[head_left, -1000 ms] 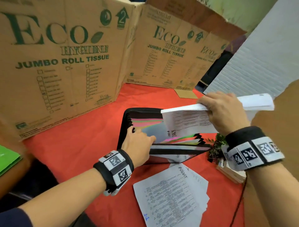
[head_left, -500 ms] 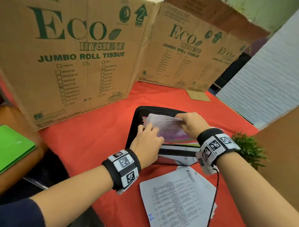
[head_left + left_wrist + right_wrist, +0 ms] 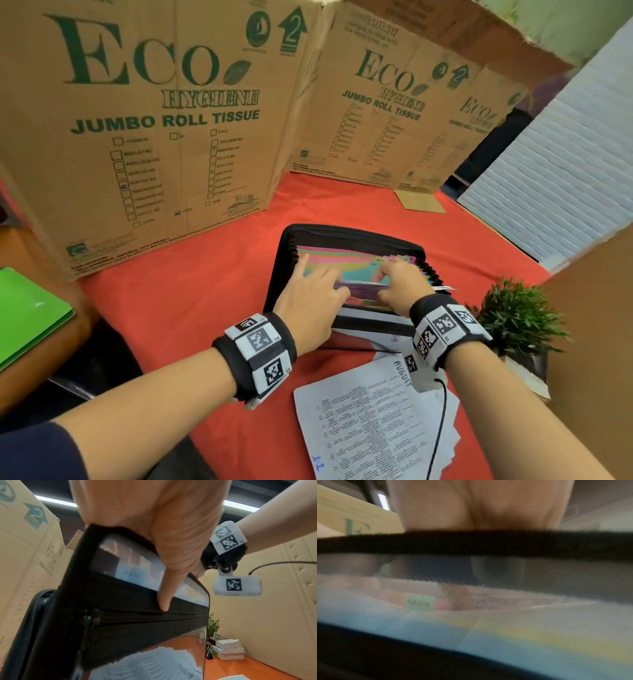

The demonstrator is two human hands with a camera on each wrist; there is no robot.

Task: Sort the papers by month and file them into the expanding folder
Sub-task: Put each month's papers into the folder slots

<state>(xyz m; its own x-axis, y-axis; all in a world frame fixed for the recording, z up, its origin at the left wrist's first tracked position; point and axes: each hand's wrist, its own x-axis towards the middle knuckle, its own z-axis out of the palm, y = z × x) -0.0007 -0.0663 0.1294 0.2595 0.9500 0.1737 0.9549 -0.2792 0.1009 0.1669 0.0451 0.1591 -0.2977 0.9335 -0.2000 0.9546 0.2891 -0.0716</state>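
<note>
Broadly, a red cloth-covered table (image 3: pixel 212 294) fills the middle of the head view, walled across the top by tall brown printed cardboard panels (image 3: pixel 164 113). At centre lies the open black zip-edged expanding folder (image 3: pixel 287 260), its coloured tabbed dividers fanned. Below it, at lower centre, sits a loose stack of white printed papers (image 3: pixel 363 425), the top one marked AUGUST. A small green potted plant (image 3: pixel 513 311) stands at right. The left hand (image 3: pixel 308 305) clasps the folder's near wall, thumb outside. The right hand (image 3: pixel 397 284) reaches among the dividers; its grip is unclear.
</note>
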